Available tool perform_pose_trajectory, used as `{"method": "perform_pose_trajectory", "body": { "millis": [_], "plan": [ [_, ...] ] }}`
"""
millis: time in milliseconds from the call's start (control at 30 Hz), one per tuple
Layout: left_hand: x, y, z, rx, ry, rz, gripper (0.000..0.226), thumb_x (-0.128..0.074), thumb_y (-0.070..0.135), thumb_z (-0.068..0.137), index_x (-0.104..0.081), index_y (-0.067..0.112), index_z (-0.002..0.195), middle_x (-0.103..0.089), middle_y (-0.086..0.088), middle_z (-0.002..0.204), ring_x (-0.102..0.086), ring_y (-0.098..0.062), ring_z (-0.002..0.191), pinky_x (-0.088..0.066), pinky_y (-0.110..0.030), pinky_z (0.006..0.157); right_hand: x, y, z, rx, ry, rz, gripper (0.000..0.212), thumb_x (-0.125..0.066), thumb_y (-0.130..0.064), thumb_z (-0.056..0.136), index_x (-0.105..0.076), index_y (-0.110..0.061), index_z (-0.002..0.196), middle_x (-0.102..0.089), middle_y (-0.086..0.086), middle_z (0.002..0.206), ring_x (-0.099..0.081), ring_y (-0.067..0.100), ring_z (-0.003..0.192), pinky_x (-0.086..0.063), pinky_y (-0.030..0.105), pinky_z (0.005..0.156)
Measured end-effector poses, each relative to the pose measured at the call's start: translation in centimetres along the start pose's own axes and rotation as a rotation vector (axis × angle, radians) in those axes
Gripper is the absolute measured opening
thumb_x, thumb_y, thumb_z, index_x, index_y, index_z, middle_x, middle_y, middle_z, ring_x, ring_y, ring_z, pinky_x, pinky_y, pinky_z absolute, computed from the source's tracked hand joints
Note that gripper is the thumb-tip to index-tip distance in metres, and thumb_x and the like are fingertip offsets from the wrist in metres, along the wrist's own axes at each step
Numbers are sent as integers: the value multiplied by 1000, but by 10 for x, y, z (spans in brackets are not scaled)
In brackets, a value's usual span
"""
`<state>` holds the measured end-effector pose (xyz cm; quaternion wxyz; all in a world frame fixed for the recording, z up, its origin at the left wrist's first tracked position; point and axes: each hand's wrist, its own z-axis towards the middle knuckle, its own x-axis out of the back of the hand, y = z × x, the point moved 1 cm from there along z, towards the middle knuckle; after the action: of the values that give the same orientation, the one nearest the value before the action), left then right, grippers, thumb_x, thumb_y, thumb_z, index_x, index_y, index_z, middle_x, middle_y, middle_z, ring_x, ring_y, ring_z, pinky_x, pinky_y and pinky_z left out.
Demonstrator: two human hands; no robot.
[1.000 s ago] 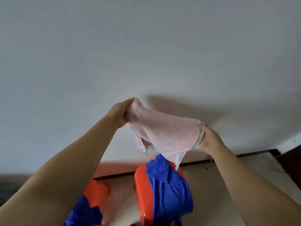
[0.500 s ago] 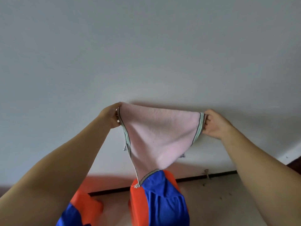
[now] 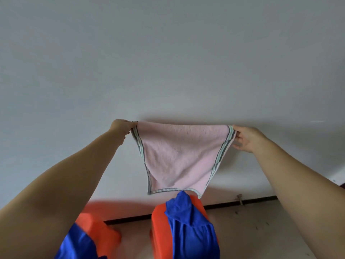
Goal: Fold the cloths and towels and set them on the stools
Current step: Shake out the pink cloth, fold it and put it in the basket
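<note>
Since half a second ago the two hands have drawn farther apart and the pink towel (image 3: 179,154) now hangs stretched flat between them, its top edge pulled nearly straight where it earlier sagged into a narrow point. There is one pink towel, held up in the middle of the frame in front of a pale wall (image 3: 168,62). It is a soft pink terry square with a grey and pale green striped border along both sloping sides and the bottom edge; its lower part narrows and the bottom hem curls slightly.

The left hand (image 3: 120,128), left of centre, pinches the towel's upper left corner, its grip clamped on the cloth. The right hand (image 3: 246,138), right of centre, pinches the upper right corner between thumb and fingers, its grip likewise clamped on the towel.

Below the towel stand two orange stools. The stool at lower centre (image 3: 158,227) carries one blue cloth (image 3: 190,227) draped over its top and front, its peak just beneath the towel's bottom hem. The stool at lower left (image 3: 97,228) is blurred and partly hidden by the left forearm, with a second blue cloth (image 3: 78,243) over it. A dark baseboard (image 3: 252,201) runs along the foot of the wall above a dull floor (image 3: 261,230).
</note>
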<state>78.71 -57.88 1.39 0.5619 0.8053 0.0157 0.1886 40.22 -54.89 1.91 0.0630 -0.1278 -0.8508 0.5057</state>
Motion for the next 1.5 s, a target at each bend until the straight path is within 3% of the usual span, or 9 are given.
{"method": "perform_pose_trajectory", "body": {
  "millis": [333, 600, 733, 833, 900, 1100, 1233, 1433, 1500],
  "plan": [
    [-9, -12, -6, 13, -76, 112, 20, -65, 15, 87, -52, 10, 72, -48, -7, 67, -42, -17, 56, -38, -23, 53, 15, 6, 14, 244, 167, -495, 25, -49, -13, 91, -49, -15, 66, -44, 7, 60, -37, 16, 48, -21, 10, 31],
    [-10, -21, -6, 65, -284, -4, 8, -64, 9, 87, -66, 3, 82, -46, -6, 67, -42, -13, 58, -59, -23, 62, 13, 9, 9, 157, -18, -108, 19, -47, 3, 93, -54, -13, 87, -47, 8, 73, -47, 17, 59, -52, 18, 42],
    [-10, -31, -5, -93, -524, 594, 22, -70, 18, 83, -71, 1, 96, -59, -5, 81, -53, -15, 77, -49, -19, 72, 12, 18, 14, 181, -158, -601, 24, -54, 10, 85, -56, -7, 102, -51, 12, 93, -51, 17, 71, -51, 20, 52],
    [-24, -41, -7, -277, -418, 1134, 22, -63, 19, 85, -67, -2, 88, -53, -5, 72, -48, -21, 76, -35, -26, 60, 5, 28, 21, 351, -76, -1254, 20, -61, -1, 81, -66, -6, 100, -62, 17, 93, -59, 26, 82, -41, 23, 60],
    [-31, -45, -6, -354, -288, 1219, 21, -56, 20, 89, -63, 4, 78, -50, -6, 72, -49, -24, 77, -35, -26, 65, 1, 33, 24, 469, 53, -1362, 17, -61, -5, 82, -71, -1, 94, -68, 22, 97, -64, 31, 94, -43, 28, 70],
    [-28, -67, 4, -224, -44, 480, 26, -58, 11, 89, -55, 11, 63, -41, -3, 59, -37, -20, 61, -25, -27, 51, 13, 42, 39, 467, 227, -969, 26, -65, -10, 84, -59, -7, 58, -60, 16, 65, -62, 26, 65, -45, 28, 56],
    [-31, -79, -6, -23, -127, -232, 13, -53, 13, 94, -62, 17, 84, -59, 3, 80, -51, -13, 83, -38, -30, 87, 18, 47, 35, 314, 97, -379, 23, -60, -6, 89, -55, -15, 68, -58, 10, 71, -63, 2, 46, -47, 14, 41],
    [-48, -99, -19, 111, -142, -605, 26, -44, 13, 98, -54, 20, 75, -60, 9, 61, -51, -9, 72, -40, -26, 78, 15, 64, 21, 233, -47, 27, 25, -51, -3, 94, -47, -13, 72, -56, 6, 80, -72, 9, 66, -58, 19, 66],
    [-50, -121, -25, 157, -120, -557, 20, -47, 16, 97, -58, 19, 81, -64, 5, 77, -55, -11, 83, -40, -27, 85, 21, 80, 19, 169, -71, -27, 21, -53, -3, 93, -48, -10, 74, -60, 8, 82, -72, 13, 68, -59, 25, 76]
  ]
}}
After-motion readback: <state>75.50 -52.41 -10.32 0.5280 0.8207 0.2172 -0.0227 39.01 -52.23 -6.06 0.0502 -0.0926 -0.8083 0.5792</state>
